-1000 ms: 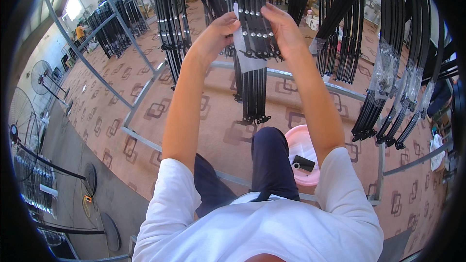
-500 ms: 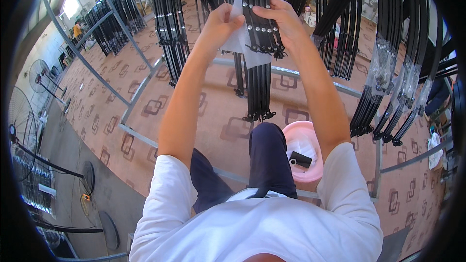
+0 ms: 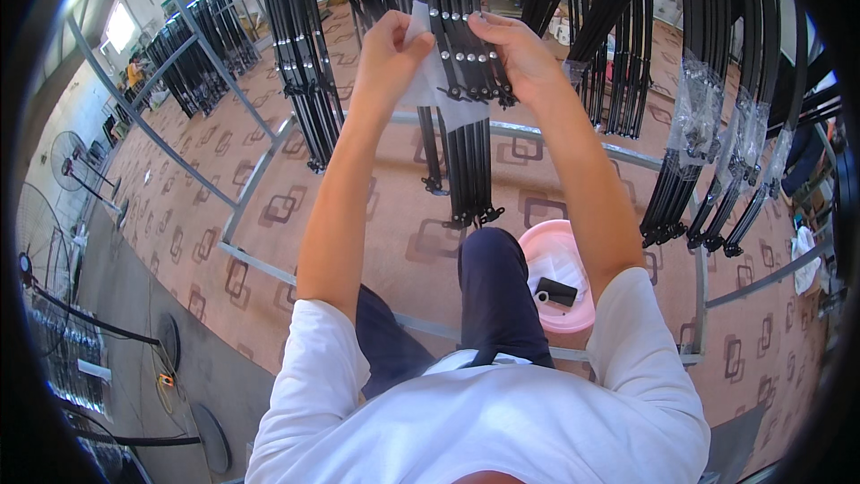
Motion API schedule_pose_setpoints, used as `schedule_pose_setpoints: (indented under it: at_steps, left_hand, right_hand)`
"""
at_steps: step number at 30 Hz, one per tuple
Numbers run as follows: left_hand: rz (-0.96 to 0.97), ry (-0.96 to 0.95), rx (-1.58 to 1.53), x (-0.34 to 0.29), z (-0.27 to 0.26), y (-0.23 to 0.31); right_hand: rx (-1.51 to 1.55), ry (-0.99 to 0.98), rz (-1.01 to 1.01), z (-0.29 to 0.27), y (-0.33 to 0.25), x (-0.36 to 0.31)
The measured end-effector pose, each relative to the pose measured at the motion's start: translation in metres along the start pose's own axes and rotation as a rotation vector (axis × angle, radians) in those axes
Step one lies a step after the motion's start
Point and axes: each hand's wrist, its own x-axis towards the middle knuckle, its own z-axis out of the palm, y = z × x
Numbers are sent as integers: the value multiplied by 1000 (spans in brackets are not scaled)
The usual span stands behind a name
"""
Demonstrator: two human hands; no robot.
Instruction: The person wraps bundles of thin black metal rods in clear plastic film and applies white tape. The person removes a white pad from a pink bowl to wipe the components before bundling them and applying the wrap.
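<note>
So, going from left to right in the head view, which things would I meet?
Farther fan by the wall → distant row of black rods → left hand → white sheet → right hand → plastic-wrapped black rods.

Central black bundle (image 3: pixel 455 36), top out of frame

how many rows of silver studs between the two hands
2. An upper row, ending near the right hand, and a lower row beneath it, both on the black strips. More may be hidden behind the hand or white sheet.
</note>
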Motion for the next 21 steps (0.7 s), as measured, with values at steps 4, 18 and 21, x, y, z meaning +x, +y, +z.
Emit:
schedule_pose_setpoints:
  at_steps: [4,18,21]
  left_hand:
    - [106,65,121,2,3,-5]
    - [265,147,444,1,6,5]
    - [87,112,319,-4,5,14]
  right_hand:
    - [22,50,-29,0,5,6]
    - [-387,-65,-83,16,-2,-12]
    - [-405,-65,-99,13,3,-7]
